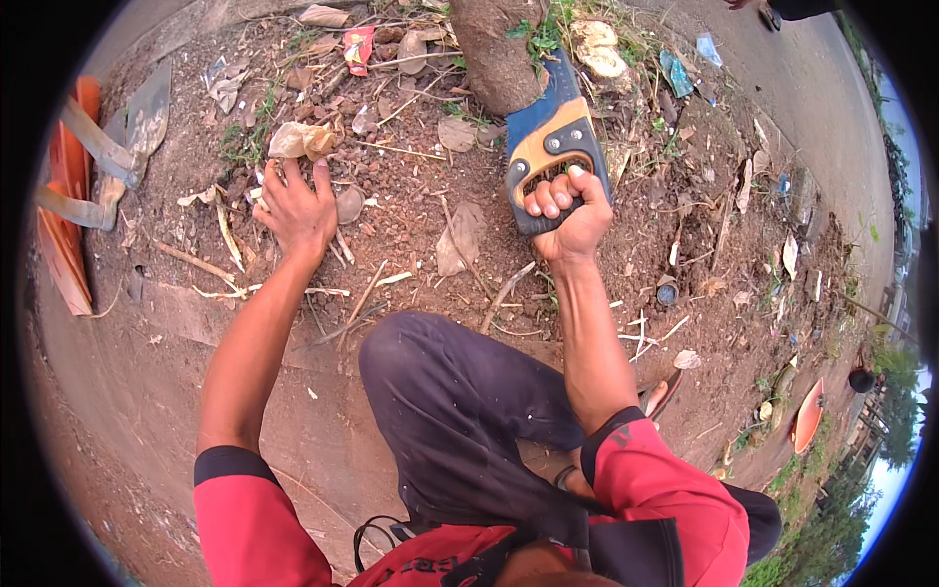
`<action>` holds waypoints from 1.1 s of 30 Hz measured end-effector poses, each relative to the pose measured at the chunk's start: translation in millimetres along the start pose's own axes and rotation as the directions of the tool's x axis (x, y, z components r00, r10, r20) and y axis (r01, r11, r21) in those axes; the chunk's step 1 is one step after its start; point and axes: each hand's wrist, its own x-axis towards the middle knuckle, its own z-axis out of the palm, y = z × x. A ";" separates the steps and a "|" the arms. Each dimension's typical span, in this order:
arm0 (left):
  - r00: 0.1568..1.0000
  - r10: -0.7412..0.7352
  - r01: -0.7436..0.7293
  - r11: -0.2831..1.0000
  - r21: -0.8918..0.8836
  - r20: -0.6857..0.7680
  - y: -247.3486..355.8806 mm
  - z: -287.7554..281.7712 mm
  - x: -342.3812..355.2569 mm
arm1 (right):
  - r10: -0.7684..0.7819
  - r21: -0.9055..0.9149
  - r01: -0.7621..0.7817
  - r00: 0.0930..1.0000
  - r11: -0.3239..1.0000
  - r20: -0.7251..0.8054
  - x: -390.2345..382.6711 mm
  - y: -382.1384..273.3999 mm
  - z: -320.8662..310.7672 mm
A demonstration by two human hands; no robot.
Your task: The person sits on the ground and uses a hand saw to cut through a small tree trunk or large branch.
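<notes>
My right hand is closed round the orange-and-black handle of a handsaw. Its dark blue blade runs up to the base of a small tree trunk, where part of it is hidden. My left hand rests on the littered soil with fingers spread, holding nothing, just below a crumpled dry leaf. Twigs, wood strips and small stones lie around both hands. A pale cut piece of wood sits right of the trunk.
Orange objects with metal blades lie at the far left. An orange shallow object and a dark pot are at right. A paved path curves along the upper right, where another person's hand and foot show. My bent knee is below.
</notes>
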 end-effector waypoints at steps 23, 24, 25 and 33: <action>1.000 0.023 -0.023 1.000 -0.006 -0.015 -12.9 32.8 -21.1 | 0.033 -0.030 -0.033 0.999 0.999 -0.002 -162.4 -9.1 -89.8; 1.000 0.021 -0.021 1.000 -0.005 -0.006 -11.6 39.1 -22.7 | 0.020 -0.016 -0.020 1.000 1.000 -0.012 -163.0 -4.9 -87.5; 1.000 0.025 -0.025 1.000 -0.005 -0.020 -9.4 39.5 -15.9 | 0.009 -0.017 -0.008 1.000 1.000 0.028 -157.4 -3.7 -89.4; 1.000 0.015 -0.015 1.000 -0.014 -0.004 0.4 7.6 -6.9 | -0.173 0.003 0.173 0.981 0.985 0.088 -73.4 66.2 -46.1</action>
